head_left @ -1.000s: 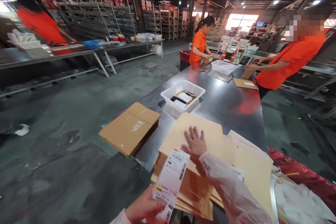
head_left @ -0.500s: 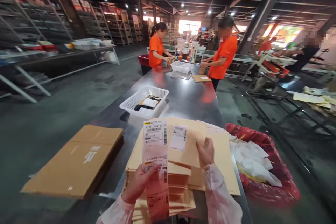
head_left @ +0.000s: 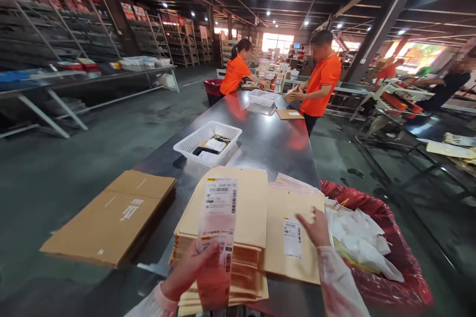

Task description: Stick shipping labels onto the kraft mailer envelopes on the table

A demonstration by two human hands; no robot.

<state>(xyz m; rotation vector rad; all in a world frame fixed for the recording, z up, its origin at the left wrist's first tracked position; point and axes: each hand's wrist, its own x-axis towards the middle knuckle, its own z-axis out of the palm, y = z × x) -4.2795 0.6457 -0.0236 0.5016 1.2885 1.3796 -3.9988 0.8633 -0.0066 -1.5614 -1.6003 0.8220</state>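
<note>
My left hand (head_left: 193, 267) pinches a strip of printed shipping labels (head_left: 217, 218) and holds it upright. Behind the strip rises a thick stack of tan padded envelopes (head_left: 249, 198) on the dark metal table (head_left: 260, 138). To its right lies another envelope (head_left: 277, 237) bearing a white shipping label (head_left: 293, 238), with others under it. Over the right side of that envelope is my right hand (head_left: 316, 225), its fingers apart and nothing in its grasp. Whether the fingertips touch the paper I cannot tell.
Flattened cardboard boxes (head_left: 111, 218) are stacked at the left. A white basket (head_left: 182, 146) with packets stands farther up the table. A red-lined bin (head_left: 405, 242) with white waste is at the right. Two co-workers in orange shirts (head_left: 322, 81) stand at the far end.
My right hand has moved the labelled envelope from the stack to the right-hand pile and released it. My left hand still holds the label strip. The view has turned slightly left.
</note>
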